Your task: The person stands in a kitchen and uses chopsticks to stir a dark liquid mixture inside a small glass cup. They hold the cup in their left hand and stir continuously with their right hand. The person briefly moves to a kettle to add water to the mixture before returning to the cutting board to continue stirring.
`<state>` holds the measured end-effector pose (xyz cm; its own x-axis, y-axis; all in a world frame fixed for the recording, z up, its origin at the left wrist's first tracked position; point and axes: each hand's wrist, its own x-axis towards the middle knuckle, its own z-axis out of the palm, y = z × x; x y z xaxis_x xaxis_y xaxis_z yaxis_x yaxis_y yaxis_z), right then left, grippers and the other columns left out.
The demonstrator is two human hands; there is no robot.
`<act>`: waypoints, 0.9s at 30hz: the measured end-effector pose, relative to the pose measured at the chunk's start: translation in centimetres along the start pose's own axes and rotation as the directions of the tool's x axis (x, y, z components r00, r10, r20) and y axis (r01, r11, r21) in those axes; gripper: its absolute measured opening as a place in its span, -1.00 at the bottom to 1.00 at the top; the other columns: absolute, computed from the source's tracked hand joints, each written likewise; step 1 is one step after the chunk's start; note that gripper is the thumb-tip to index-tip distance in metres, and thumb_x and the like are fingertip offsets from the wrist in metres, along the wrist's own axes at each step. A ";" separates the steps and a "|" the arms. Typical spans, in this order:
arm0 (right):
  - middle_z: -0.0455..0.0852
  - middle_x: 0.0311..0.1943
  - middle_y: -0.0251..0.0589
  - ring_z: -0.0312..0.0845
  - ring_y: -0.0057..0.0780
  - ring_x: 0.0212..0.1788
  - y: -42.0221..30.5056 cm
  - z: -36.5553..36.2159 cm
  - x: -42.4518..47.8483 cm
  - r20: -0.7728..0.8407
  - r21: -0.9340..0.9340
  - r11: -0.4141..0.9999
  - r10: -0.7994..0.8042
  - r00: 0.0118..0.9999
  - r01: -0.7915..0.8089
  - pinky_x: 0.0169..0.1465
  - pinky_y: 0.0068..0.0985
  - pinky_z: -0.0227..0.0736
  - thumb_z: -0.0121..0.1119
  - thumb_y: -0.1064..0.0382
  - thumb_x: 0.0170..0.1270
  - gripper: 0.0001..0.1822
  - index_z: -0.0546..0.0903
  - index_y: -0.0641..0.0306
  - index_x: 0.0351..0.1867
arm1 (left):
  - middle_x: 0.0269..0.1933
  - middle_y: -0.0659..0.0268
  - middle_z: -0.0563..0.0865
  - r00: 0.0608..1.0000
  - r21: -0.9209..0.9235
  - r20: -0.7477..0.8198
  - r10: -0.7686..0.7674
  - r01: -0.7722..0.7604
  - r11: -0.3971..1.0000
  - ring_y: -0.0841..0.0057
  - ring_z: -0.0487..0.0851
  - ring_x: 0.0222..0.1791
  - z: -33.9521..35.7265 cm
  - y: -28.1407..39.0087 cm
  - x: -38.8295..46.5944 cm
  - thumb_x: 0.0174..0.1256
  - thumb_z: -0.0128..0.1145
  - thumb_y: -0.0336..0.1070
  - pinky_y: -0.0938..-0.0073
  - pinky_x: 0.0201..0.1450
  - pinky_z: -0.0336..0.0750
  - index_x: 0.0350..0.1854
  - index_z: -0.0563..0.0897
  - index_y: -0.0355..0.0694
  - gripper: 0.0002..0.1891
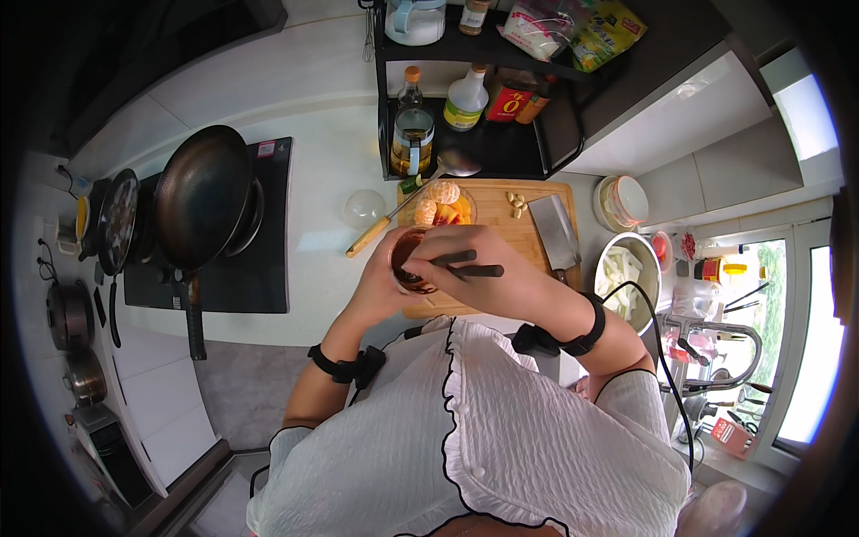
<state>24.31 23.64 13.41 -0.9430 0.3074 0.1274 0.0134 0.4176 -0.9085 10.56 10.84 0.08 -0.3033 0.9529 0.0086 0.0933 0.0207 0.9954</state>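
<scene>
My left hand [379,282] is wrapped around a clear jar [411,260] with a dark reddish-brown sauce inside. Dark chopsticks [480,270] are in my right hand [466,262], their lower ends hidden at the jar's mouth. Just beyond the jar, a glass bowl [474,207] holds peeled mandarins [443,192] and cut orange-yellow fruit pieces [451,213]. It stands on a wooden cutting board [500,231], where garlic cloves [517,203] and a cleaver [554,228] lie to the right. A ladle with a wooden handle [368,236] leans across the board's left edge.
A wok [203,194] and another pan [118,221] stand on the black cooktop [235,290] at left. At right are a metal bowl of pale cut vegetable [656,265], small stacked bowls [629,200] and a faucet [755,349]. A black shelf [493,144] with bottles stands behind the board.
</scene>
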 end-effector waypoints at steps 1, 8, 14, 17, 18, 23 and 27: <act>0.73 -0.34 -0.08 0.65 -0.25 -0.26 0.7 0.2 0.2 -0.023 -0.041 0.997 -0.061 0.998 0.060 -0.14 -0.43 0.51 0.28 0.40 0.38 -0.90 0.71 0.44 -0.21 | 0.26 0.16 0.59 0.999 0.015 0.013 0.029 -0.029 0.999 0.34 0.59 0.30 -0.1 -0.4 0.0 -0.21 0.58 -0.48 0.33 0.39 0.46 0.40 0.36 -0.26 -0.03; 0.74 -0.38 -0.09 0.66 -0.26 -0.36 0.1 -0.6 -0.3 0.004 -0.109 0.990 0.087 0.996 -0.086 -0.23 -0.45 0.55 0.33 0.40 0.34 -0.90 0.73 0.44 -0.24 | 0.28 0.16 0.58 0.999 -0.116 -0.023 -0.028 0.025 0.993 0.35 0.55 0.33 -0.4 -0.2 -0.3 -0.22 0.51 -0.54 0.33 0.44 0.42 0.40 0.34 -0.26 -0.04; 0.79 -0.33 -0.11 0.70 -0.40 -0.38 2.4 -0.1 1.3 -0.231 -0.111 0.993 -0.066 0.971 0.041 -0.30 -0.53 0.54 0.30 0.41 0.38 -0.87 0.73 0.51 -0.24 | 0.37 0.17 0.51 1.000 -0.081 0.000 0.002 -0.002 0.997 0.35 0.49 0.39 -0.4 -0.7 -0.1 -0.16 0.58 -0.45 0.31 0.48 0.36 0.47 0.28 -0.27 0.02; 0.80 -0.33 -0.13 0.70 -0.41 -0.38 0.4 -0.9 0.4 -0.080 -0.011 0.950 0.309 0.948 -0.311 -0.30 -0.55 0.53 0.31 0.42 0.38 -0.88 0.74 0.50 -0.23 | 0.37 0.18 0.50 1.000 -0.117 -0.007 -0.016 0.015 0.993 0.36 0.48 0.40 -0.9 -1.3 -0.1 -0.16 0.57 -0.45 0.31 0.48 0.35 0.47 0.28 -0.26 0.02; 0.79 -0.32 -0.11 0.69 -0.35 -0.38 0.8 0.3 0.0 -0.163 -0.017 0.997 0.070 0.984 -0.073 -0.30 -0.53 0.54 0.32 0.43 0.35 -0.90 0.74 0.49 -0.24 | 0.34 0.18 0.52 1.000 -0.128 -0.010 -0.001 -0.001 0.992 0.36 0.51 0.37 -0.7 -1.0 0.1 -0.17 0.53 -0.49 0.32 0.47 0.37 0.45 0.30 -0.26 -0.01; 0.74 -0.38 -0.04 0.66 -0.21 -0.38 1.7 0.9 1.6 -0.169 -0.179 0.983 0.011 0.986 -0.041 -0.32 -0.44 0.50 0.31 0.41 0.35 -0.84 0.68 0.49 -0.38 | 0.27 0.19 0.57 1.000 -0.122 -0.028 0.011 -0.015 0.992 0.37 0.56 0.32 0.3 -1.7 0.3 -0.19 0.48 -0.57 0.34 0.43 0.42 0.40 0.34 -0.24 -0.06; 0.72 -0.39 0.01 0.66 -0.09 -0.38 1.1 -0.2 0.7 -0.154 -0.163 0.974 0.132 0.979 -0.157 -0.29 -0.35 0.53 0.29 0.32 0.40 -0.74 0.67 0.48 -0.45 | 0.26 0.17 0.58 0.998 -0.139 -0.037 0.042 -0.047 0.989 0.33 0.56 0.31 -0.3 -0.6 0.4 -0.18 0.49 -0.57 0.33 0.42 0.44 0.41 0.32 -0.24 -0.05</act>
<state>23.70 24.48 12.57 -0.8705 0.4877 0.0662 0.2149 0.4978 -0.8402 10.09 11.15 -0.47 -0.3337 0.9411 0.0537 -0.0253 -0.0659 0.9975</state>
